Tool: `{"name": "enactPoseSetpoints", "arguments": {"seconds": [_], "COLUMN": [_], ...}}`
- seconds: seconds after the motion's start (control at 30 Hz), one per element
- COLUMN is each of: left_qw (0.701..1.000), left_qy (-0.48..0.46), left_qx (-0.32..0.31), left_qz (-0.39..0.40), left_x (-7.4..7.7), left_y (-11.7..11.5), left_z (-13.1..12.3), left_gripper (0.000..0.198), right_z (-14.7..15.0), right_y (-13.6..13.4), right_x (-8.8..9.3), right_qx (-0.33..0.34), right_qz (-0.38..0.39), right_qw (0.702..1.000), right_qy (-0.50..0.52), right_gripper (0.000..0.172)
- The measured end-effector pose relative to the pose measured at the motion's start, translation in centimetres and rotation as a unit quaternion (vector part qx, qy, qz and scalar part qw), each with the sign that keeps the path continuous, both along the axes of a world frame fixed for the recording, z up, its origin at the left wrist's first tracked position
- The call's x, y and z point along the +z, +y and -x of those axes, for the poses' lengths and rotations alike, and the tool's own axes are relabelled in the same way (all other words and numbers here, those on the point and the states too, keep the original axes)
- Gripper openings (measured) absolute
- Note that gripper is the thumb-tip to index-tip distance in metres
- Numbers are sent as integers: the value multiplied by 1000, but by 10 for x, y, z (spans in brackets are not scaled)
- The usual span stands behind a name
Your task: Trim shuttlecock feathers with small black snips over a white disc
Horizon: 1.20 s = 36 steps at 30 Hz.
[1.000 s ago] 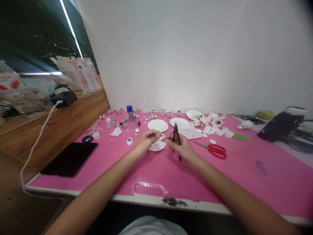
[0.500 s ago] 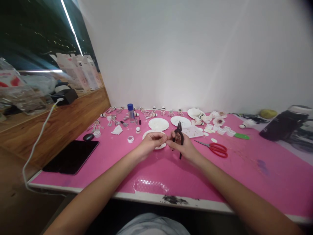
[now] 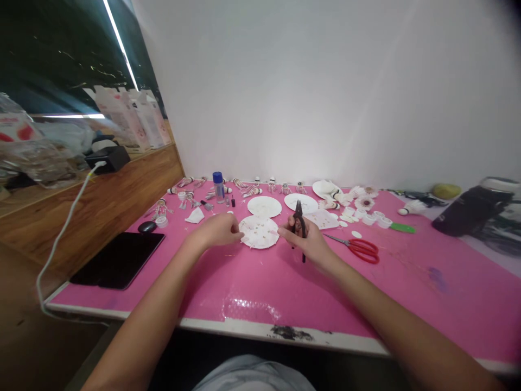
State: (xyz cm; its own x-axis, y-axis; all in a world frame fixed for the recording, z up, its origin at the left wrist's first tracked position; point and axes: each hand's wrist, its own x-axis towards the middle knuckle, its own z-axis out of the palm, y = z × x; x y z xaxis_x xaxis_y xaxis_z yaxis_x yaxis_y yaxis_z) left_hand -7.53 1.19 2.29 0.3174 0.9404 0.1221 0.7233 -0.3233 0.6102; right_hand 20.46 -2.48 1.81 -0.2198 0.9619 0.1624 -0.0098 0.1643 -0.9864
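Note:
My right hand (image 3: 305, 239) holds black pliers (image 3: 299, 209), their jaws pointing up and away from me. Its thumb and fingertips come near the right rim of a white plate (image 3: 260, 241) with small bits scattered on it. At the left rim of that plate is my left hand (image 3: 222, 231), thumb and fingers pinched together and pointing down. Whatever the left fingers hold, if anything, is too small to make out. Behind the near plate lie two more white plates (image 3: 264, 207), (image 3: 300, 203).
Red-handled scissors (image 3: 363, 250) lie right of my right hand. Several shuttlecocks (image 3: 412, 207) are spread along the back. A blue-capped bottle (image 3: 218, 189) stands back left; a black tablet (image 3: 122, 260) lies at left. A dark bottle (image 3: 468, 206) leans at far right.
My hands were together over the near plate; now they are apart. The left hand has moved left to the plate's rim, uncovering the plate. The right hand has kept the pliers, nearly in place.

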Motion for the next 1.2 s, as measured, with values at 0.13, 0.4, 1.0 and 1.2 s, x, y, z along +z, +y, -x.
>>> {"name": "enactPoseSetpoints", "arguments": {"seconds": [0.13,0.4,1.0,1.2], "left_qw": [994,992,996,995], "left_qy": [101,119,66,83], "left_qx": [-30,-33,-50,-50], "left_qz": [40,20,14,17], "left_x": [0,3,-3,-1], "left_y": [-2,-10,-7,-7], "left_z": [-3,-14,-13,-14], "left_gripper": [36,38,38,37], "right_z": [0,-3,-3,-1], "right_y": [0,4,8,5], "right_x": [-2,-8,-14,-10], "right_qx": [18,22,22,5], "right_qz": [15,51,65,36], "right_qw": [1000,998,998,999], "right_qy": [6,23,13,-22], "right_gripper": [54,53,53,52]}}
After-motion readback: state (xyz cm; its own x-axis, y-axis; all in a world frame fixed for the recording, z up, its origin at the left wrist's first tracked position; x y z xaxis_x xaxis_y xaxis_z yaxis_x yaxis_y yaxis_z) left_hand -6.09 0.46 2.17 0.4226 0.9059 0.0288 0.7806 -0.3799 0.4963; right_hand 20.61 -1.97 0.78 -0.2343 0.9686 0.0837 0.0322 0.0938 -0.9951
